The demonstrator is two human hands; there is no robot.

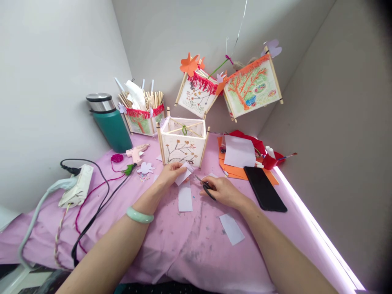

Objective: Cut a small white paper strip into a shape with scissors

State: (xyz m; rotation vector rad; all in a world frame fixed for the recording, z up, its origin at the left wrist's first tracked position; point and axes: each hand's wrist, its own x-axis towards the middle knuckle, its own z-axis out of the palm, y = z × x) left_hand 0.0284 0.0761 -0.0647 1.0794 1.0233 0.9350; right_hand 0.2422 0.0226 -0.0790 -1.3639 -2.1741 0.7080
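Observation:
My left hand (170, 174) pinches a small folded piece of pale lilac paper (183, 176) near the middle of the table. In my right hand (223, 190) is a pair of scissors with dark handles (208, 191), its blades pointing at the right edge of that paper. Whether the blades touch the paper, I cannot tell. Below the held piece lies a pale paper strip (185, 198), and another paper rectangle (232, 229) rests nearer to me on the right. Just behind my hands stands a white lantern box (183, 147) with stick corners and a drawn flowering branch.
Two decorated lanterns (198, 96) hang at the back. A green bottle (112, 128) and a stick-filled box (142, 120) stand left, with a pink glue gun (136, 154), a paper flower (146, 168) and a power strip (76, 187). A phone (265, 189) and orange sheets (235, 173) lie right.

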